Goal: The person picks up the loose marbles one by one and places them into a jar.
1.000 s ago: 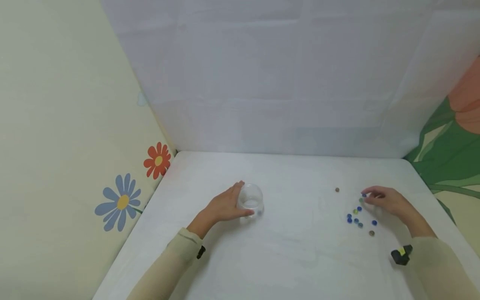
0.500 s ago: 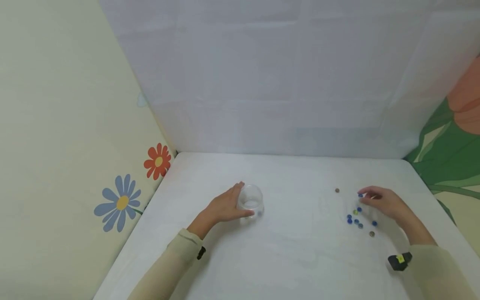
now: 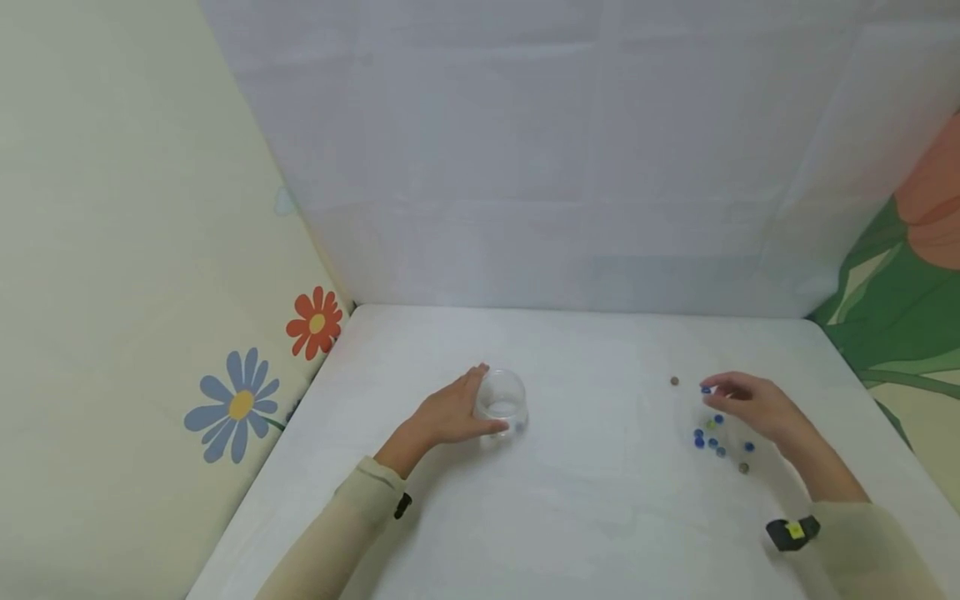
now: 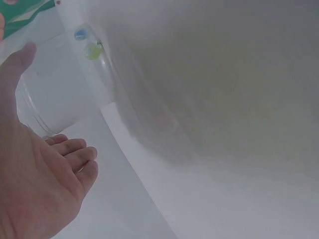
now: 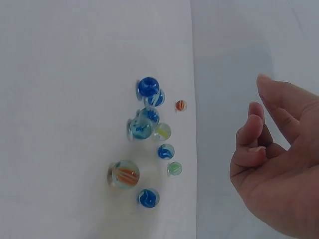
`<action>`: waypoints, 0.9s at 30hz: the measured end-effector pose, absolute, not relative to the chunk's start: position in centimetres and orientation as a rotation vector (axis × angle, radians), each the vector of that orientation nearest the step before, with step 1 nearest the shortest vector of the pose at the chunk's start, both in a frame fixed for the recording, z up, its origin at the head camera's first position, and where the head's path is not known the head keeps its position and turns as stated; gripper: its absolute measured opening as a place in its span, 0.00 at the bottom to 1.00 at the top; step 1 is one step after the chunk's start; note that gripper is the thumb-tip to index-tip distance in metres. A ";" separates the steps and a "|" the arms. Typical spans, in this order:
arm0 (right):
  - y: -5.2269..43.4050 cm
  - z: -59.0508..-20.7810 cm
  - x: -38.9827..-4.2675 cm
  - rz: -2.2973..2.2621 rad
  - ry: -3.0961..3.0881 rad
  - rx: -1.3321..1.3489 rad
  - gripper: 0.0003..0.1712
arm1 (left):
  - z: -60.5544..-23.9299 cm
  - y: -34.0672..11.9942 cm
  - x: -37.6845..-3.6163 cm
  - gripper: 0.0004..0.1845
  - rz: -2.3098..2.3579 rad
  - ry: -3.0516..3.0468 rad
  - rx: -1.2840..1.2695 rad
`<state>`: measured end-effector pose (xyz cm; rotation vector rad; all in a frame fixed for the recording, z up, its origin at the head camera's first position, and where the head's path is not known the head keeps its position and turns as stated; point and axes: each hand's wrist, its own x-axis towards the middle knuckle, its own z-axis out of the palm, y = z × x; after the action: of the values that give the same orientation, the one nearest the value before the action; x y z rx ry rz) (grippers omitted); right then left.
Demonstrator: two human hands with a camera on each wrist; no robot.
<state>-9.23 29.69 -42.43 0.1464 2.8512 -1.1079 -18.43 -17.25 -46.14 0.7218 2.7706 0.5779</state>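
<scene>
Left of centre on the table, the left hand grips a clear jar containing two marbles, wide room before the right hand, pinching a blue marble near loose marbles toward the right edge.

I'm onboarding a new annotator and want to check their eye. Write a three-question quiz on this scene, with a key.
1. What does the left hand hold?
2. True or false: in the head view, the right hand pinches a blue marble.
3. In the right wrist view, the biggest-looking marble has stripes of: A) yellow, B) orange, C) green.

Key:
1. A clear jar.
2. True.
3. B.
</scene>
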 end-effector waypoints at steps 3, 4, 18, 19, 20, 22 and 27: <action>29.1 -42.2 -9.2 -1.132 2.837 0.140 0.28 | -46.1 -17.2 -18.5 0.61 0.581 2.771 0.720; 29.0 -42.2 -9.3 -1.141 2.832 0.137 0.28 | -46.1 -17.1 -18.5 0.61 0.582 2.772 0.719; 27.4 -42.4 -9.6 -1.187 2.816 0.114 0.25 | -46.2 -16.8 -18.8 0.61 0.566 2.781 0.706; 27.2 -42.5 -9.6 -1.188 2.813 0.117 0.25 | -46.2 -16.7 -18.8 0.61 0.563 2.780 0.702; 27.1 -42.5 -9.6 -1.192 2.810 0.119 0.24 | -46.2 -16.7 -18.8 0.61 0.562 2.780 0.699; 26.8 -42.6 -9.6 -1.199 2.805 0.121 0.24 | -46.2 -16.6 -18.7 0.61 0.553 2.781 0.693; 26.2 -42.7 -9.7 -1.209 2.798 0.116 0.23 | -46.2 -16.5 -18.9 0.61 0.545 2.788 0.700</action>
<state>-9.74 26.16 -42.67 0.1157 2.7978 -1.2088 -18.87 -16.46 -46.23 0.6997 2.7884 0.5446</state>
